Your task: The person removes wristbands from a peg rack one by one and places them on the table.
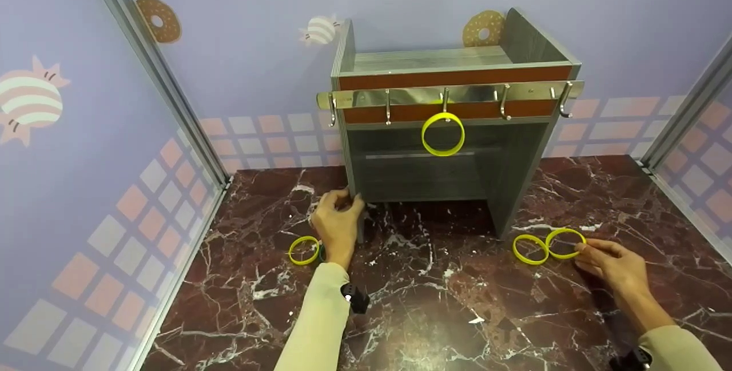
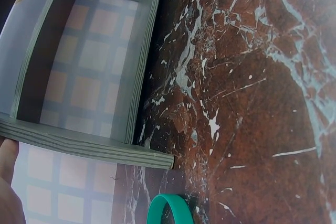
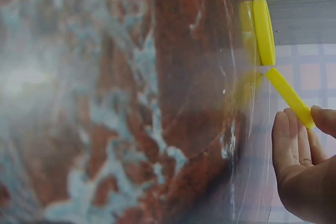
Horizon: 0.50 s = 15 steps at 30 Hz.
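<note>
Head view: your right hand (image 1: 620,271), lower right of frame, has a yellow wristband (image 1: 566,230) pinched at its rim between thumb and fingers, gap closed down to the band's thickness. A second yellow band (image 1: 515,250) sits just left of it on the marble-patterned tabletop (image 1: 423,314); their edges look like they meet. Your left hand (image 1: 337,222), left of centre, has thumb and fingers curled at the left side panel of the grey shelf unit (image 1: 423,179), with a gap between thumb and index; you're gripping it low, near the front edge. Loose yellow band (image 1: 303,263) lies on the tabletop just left of your left wrist. Upper centre: metal hook rail (image 1: 473,93) across the shelf front, five hooks, hanging yellow band (image 1: 443,152) on the middle one. Left wrist view: only part of your hand shows at the left edge, a digit against the panel; rest of the grip is cropped, can't tell from here. Green band (image 2: 181,211) at bottom centre, beside the panel's end. Right wrist view: your pinched band is at right, tilted, its far end low by the second one, which lies flat at upper right. Can't tell if they touch.
</note>
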Available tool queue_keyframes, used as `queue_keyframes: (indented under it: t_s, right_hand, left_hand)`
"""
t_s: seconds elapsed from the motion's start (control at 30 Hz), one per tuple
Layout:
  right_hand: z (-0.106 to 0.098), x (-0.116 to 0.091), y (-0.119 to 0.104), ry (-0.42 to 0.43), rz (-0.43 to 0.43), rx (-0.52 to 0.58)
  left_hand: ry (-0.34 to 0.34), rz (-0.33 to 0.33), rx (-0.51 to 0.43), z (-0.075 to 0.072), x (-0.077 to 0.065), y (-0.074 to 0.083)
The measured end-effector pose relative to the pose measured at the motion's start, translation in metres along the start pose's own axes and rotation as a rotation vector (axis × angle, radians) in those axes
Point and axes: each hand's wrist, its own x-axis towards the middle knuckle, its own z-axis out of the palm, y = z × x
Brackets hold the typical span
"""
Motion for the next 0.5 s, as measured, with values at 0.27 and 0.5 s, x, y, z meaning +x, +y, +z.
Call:
queue_keyframes:
  t_s: [0.27,0.5]
  right_hand:
    - [-0.0006,0.0006,0.0008,0.020,0.050,-0.115]
    - [-0.0044,0.0006,0.0023,0.033,0.036,-0.266]
  left_hand:
    - [0.014,0.018,0.001,0.0013,0.0005,-0.0017]
    - [0.004,0.013,-0.022,0.0009,0.0003,-0.0021]
